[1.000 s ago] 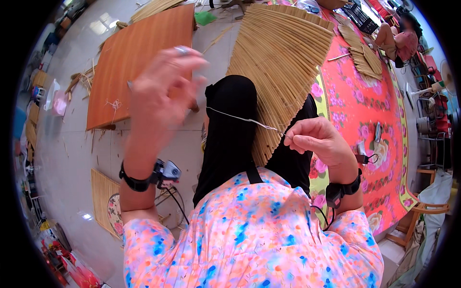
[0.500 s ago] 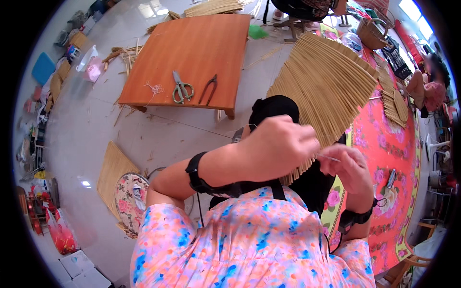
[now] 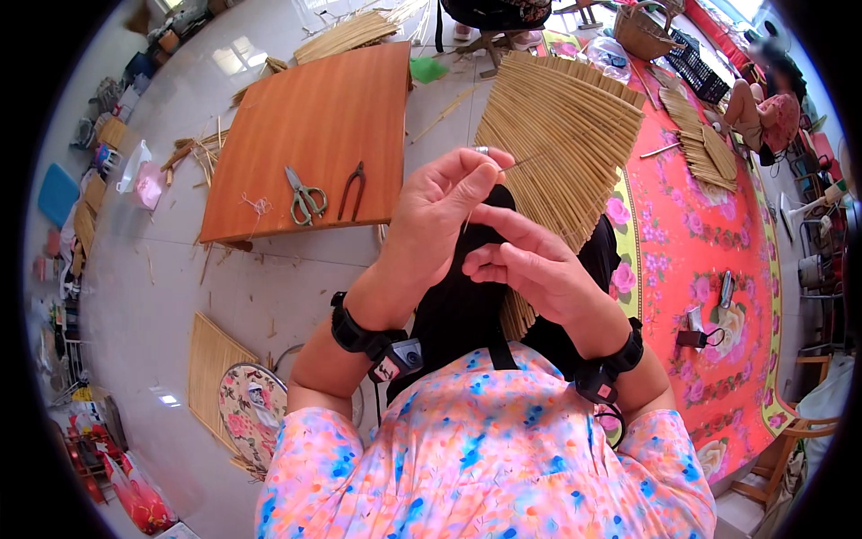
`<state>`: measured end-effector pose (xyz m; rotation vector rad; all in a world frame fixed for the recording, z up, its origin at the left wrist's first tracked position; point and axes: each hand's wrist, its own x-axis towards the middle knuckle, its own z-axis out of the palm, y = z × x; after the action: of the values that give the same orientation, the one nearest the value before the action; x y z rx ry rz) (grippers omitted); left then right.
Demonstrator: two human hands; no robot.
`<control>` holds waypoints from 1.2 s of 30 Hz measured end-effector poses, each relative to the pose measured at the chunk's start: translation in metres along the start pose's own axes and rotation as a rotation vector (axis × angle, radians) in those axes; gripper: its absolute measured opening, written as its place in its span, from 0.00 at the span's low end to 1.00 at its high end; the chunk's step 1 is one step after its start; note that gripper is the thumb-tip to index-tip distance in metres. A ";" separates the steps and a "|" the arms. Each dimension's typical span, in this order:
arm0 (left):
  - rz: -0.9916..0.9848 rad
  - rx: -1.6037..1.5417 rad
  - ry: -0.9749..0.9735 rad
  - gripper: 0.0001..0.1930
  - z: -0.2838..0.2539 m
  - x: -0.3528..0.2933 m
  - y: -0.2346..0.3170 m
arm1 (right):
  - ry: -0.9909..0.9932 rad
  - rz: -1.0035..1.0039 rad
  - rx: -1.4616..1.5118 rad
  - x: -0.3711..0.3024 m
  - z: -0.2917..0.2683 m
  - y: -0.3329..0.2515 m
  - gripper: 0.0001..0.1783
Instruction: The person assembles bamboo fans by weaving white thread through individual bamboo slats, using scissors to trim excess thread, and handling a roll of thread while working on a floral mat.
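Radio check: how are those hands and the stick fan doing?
Left hand: pinching something thin. Right hand: close by, grip unclear. Stick fan: over black trousers; right hand partly in the way.

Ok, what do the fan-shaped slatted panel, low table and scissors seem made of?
Fan-shaped slatted panel: probably bamboo or reed, natural tan, judging by its narrow parallel strips. Low table: wood or laminate, smooth orange-brown with faint grain streaks. Scissors: likely metal blades, grey and smooth; green handles, possibly painted or plastic.
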<state>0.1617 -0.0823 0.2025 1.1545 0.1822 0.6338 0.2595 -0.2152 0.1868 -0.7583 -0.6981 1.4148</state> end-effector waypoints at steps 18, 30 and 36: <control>-0.162 0.000 -0.182 0.09 0.007 -0.012 -0.005 | 0.382 -0.658 -0.734 -0.008 -0.003 -0.026 0.08; 0.008 0.736 -0.114 0.03 0.008 -0.025 0.014 | 0.627 -0.902 -1.555 -0.032 -0.005 -0.045 0.19; 0.121 0.764 -0.134 0.04 0.024 -0.027 0.016 | 0.395 -0.804 -1.596 -0.027 -0.004 -0.031 0.14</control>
<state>0.1441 -0.1123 0.2216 1.9508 0.2516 0.6047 0.2798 -0.2427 0.2106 -1.6106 -1.5517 -0.2833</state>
